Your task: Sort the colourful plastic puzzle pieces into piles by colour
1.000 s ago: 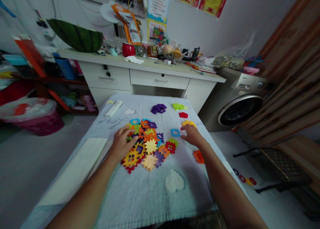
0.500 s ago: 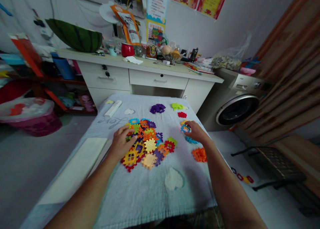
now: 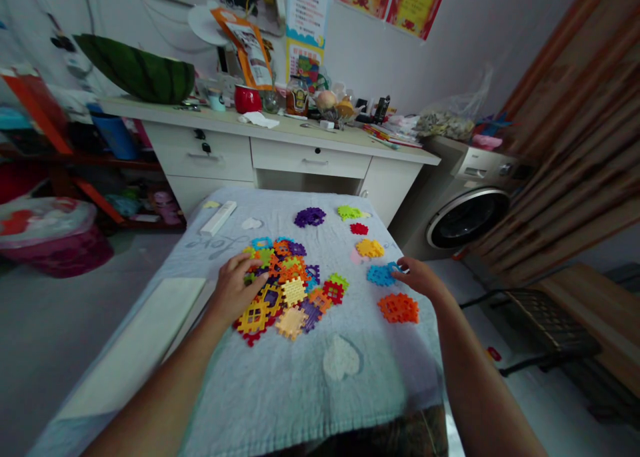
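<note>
A heap of flat, colourful plastic grid tiles (image 3: 287, 284) lies on a pale towel-covered table (image 3: 300, 377). My left hand (image 3: 234, 289) rests flat on the heap's left side, fingers spread. Further right, small sorted piles sit apart: purple (image 3: 309, 216), green (image 3: 349, 212), red (image 3: 359, 228), yellow (image 3: 370, 248), blue (image 3: 381, 274) and orange (image 3: 399, 308). My right hand (image 3: 419, 280) is at the right edge of the blue pile, fingertips pinched on a blue tile there.
A white remote-like bar (image 3: 218, 218) lies at the table's far left corner. Behind stand a cluttered white desk (image 3: 280, 150) with a cut watermelon (image 3: 135, 74), and a washing machine (image 3: 470, 210) at the right. A pink tub (image 3: 50, 237) sits on the floor to the left.
My right hand carried a blue tile from beside the heap, past the yellow pile, to the blue pile near the table's right edge. The left hand stayed on the heap.
</note>
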### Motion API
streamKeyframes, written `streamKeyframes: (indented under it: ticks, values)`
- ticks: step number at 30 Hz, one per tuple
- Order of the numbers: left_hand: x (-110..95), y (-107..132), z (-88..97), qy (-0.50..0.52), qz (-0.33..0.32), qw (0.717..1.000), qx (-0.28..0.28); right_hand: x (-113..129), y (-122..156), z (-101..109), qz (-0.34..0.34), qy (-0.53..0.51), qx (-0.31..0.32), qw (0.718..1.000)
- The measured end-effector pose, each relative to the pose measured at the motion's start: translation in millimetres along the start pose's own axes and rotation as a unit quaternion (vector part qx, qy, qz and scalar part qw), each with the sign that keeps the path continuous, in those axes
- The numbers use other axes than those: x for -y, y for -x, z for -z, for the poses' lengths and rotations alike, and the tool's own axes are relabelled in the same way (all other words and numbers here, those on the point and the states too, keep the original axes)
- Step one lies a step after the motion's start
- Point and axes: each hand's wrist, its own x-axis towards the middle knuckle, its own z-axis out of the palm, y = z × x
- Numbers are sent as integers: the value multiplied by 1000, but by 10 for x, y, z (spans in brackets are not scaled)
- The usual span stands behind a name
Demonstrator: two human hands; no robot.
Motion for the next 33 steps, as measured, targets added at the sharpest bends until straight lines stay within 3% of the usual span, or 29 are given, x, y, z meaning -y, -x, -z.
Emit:
streamKeyframes:
  ticks: [6, 10, 14, 18, 21, 27, 33]
  values:
    - [-36, 4, 18, 10, 12, 1000, 1, 190, 21, 77, -11, 16, -36, 999]
    - [-48, 3, 13, 12, 22, 1000, -2, 558, 32, 76, 53, -38, -59, 996]
    - [-53, 11, 19, 6, 17, 1000, -8, 1005, 72, -144, 171, -98, 0, 980]
    - [-56, 24, 36, 9, 8, 1000, -8, 1289, 151, -397, 232, -36, 78, 969]
    - [-67, 28, 39, 7, 4, 1000, -7, 1362, 179, -493, 239, -6, 83, 967]
    - [-99, 33, 25, -16, 1, 1000, -3, 1375, 125, -532, 248, -58, 61, 965]
    - [-94, 27, 29, -18, 2, 1000, -7, 1408, 96, -663, 231, -144, -12, 962]
